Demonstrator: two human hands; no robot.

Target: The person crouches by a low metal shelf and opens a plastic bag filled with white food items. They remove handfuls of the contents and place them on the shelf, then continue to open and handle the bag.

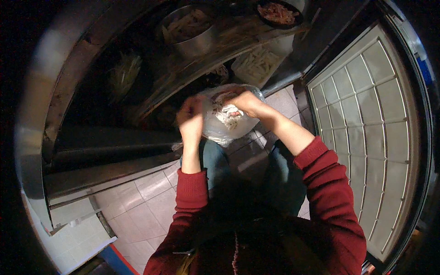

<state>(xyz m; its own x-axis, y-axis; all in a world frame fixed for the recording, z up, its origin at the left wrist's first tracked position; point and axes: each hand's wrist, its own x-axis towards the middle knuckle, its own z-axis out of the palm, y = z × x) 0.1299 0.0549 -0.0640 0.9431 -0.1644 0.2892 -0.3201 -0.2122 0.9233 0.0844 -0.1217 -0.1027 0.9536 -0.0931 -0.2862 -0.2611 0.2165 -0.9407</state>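
A clear plastic bag [220, 129] spreads open in front of me, above my knees. Inside it lie white strips of food [231, 120], partly in shadow. My left hand [190, 111], blurred and half shaded, has its fingers curled at the bag's left edge. Over the bag's right side, my right hand [245, 103] reaches into the opening with bent fingers. Its fingertips are among the white strips; whether they pinch any of them cannot be made out.
A dark cabinet's wooden shelf [223, 56] holds a metal pot [196, 44] of pale pieces and a dark bowl [279, 15] of reddish strips. Below sits a plastic tub [257, 65] of pale strips. A bundle of green stalks [125, 72] lies left. A panelled door [364, 113] stands right.
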